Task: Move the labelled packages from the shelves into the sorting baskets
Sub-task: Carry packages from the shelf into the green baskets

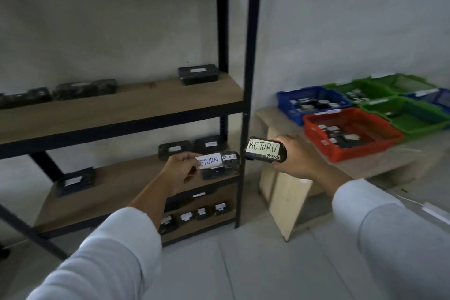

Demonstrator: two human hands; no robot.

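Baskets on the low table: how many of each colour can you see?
Blue baskets: 2
Green baskets: 3
Red baskets: 1
Total: 6

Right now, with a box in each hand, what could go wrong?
The package in the right hand sits close to the black shelf post, so a careless swing might knock it loose. Both held packages, the left hand's too, say RETURN, but the basket labels are too blurred to read, so either could land in the wrong basket, red or blue.
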